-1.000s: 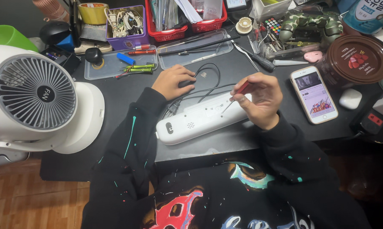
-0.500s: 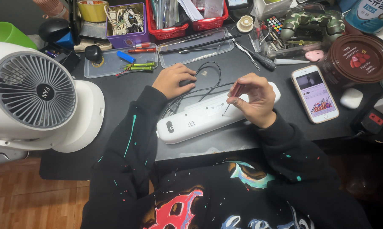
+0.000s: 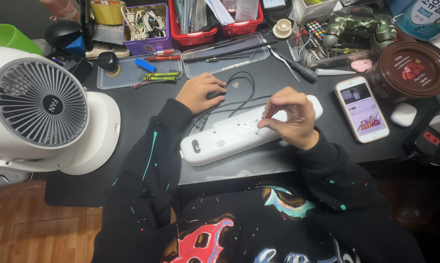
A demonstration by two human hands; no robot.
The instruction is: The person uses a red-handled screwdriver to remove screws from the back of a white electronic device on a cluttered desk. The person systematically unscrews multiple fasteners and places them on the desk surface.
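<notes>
A long white power strip [image 3: 229, 138] lies face down on the black desk [image 3: 147, 112], slanting up to the right. My right hand [image 3: 290, 117] pinches a small red-handled screwdriver [image 3: 265, 117], its tip pressed onto the strip's back near the middle. My left hand [image 3: 200, 91] rests palm down on the desk behind the strip, on its black cable [image 3: 242, 90], fingers curled loosely.
A white desk fan [image 3: 45, 112] stands at the left. Clear trays [image 3: 139, 70] with tools lie behind. A phone [image 3: 361, 108] with its screen lit, a brown round tub [image 3: 409, 68], a camouflage game controller [image 3: 358, 27] and storage bins [image 3: 215, 22] crowd the right and back.
My right hand has drawn in over the strip and set the screwdriver tip down on its back. The left hand has stayed on the cable.
</notes>
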